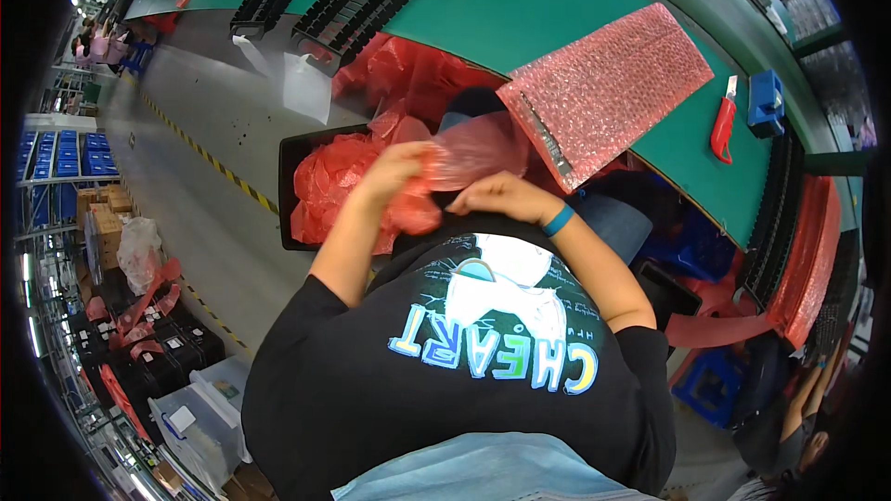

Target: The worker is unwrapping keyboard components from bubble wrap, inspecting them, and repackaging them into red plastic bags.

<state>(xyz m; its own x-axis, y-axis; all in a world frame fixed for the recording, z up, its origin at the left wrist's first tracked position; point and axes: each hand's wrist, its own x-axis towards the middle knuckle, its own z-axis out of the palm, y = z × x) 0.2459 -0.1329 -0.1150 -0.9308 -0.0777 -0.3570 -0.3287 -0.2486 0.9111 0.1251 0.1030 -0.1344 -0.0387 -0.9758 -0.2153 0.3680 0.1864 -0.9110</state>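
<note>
My left hand (399, 170) is closed on a piece of thin red plastic film (478, 148), blurred by motion, which stretches right over my lap. My right hand (501, 198), with a blue band at its wrist, is curled with fingertips together just below the film; whether the film's edge is between them I cannot make out. Left of my lap, a black bin (287, 190) holds crumpled red plastic (325, 176). A flat rectangular package in red bubble wrap (613, 83) lies on the green table, its near end jutting past the edge, where a dark strip shows.
On the green table (520, 0) lie a red-handled utility knife (726, 121) and a blue block-shaped holder (766, 104). Black slotted racks (362, 0) stand at the back left. A roll of red bubble wrap (807, 260) is at the right, and another person's arm (803, 399) shows beyond it.
</note>
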